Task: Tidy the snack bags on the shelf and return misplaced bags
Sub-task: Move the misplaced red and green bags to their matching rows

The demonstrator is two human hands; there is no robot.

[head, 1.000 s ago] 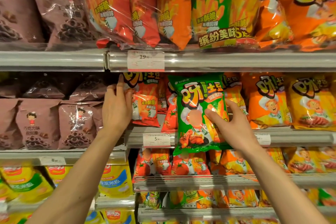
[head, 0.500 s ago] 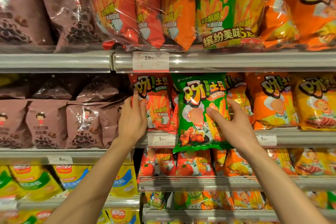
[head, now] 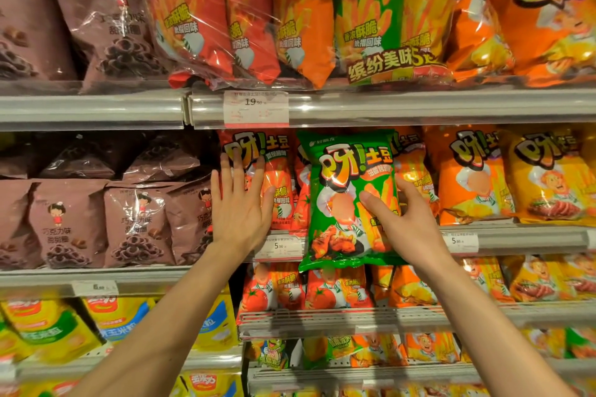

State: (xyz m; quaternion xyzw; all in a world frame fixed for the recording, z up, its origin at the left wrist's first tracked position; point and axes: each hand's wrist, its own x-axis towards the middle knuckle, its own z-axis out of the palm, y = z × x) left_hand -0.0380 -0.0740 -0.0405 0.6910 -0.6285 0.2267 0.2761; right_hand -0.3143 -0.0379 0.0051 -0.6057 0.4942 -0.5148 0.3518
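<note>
**Head view: green bag held at the middle shelf**

The right hand (head: 408, 222) grasps a green snack bag (head: 350, 200) by its right edge, thumb across the front and fingers behind, holding it upright in front of the middle shelf (head: 516, 238). The bag's lower edge hangs past the shelf rail, covering part of the red and orange bags behind it. The left hand (head: 240, 203) is released, fingers straight and spread, pressing flat against a red tomato bag (head: 277, 171) just left of the green one. A 5.90 price tag (head: 280, 245) sits on the rail between the two wrists. Brown chocolate-ring bags (head: 135, 222) stand further left.
</note>
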